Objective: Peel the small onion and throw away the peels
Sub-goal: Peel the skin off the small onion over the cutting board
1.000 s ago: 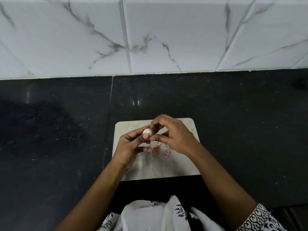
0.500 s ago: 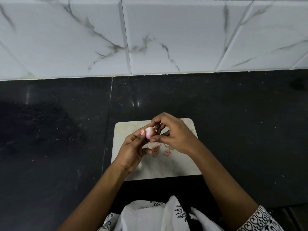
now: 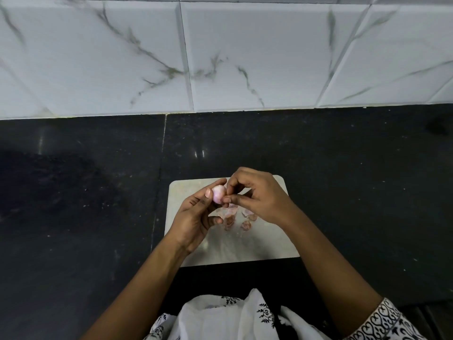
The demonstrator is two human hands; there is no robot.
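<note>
A small pale pink onion (image 3: 218,194) is held between the thumb and fingertips of my left hand (image 3: 196,217), just above the far part of a light cutting board (image 3: 257,244). My right hand (image 3: 259,197) pinches at the onion's right side with thumb and forefinger. Several pinkish-brown peels (image 3: 236,218) lie on the board below the hands. Whether a peel sits in the right fingers is hidden.
The board rests on a black stone counter (image 3: 355,192) that runs left and right. A white marble-tiled wall (image 3: 220,57) closes the back. My white patterned clothing (image 3: 232,320) hangs at the counter's near edge.
Both hands have lifted the onion slightly and turned it; my left thumb has shifted up its left side. The peels on the board lie as before.
</note>
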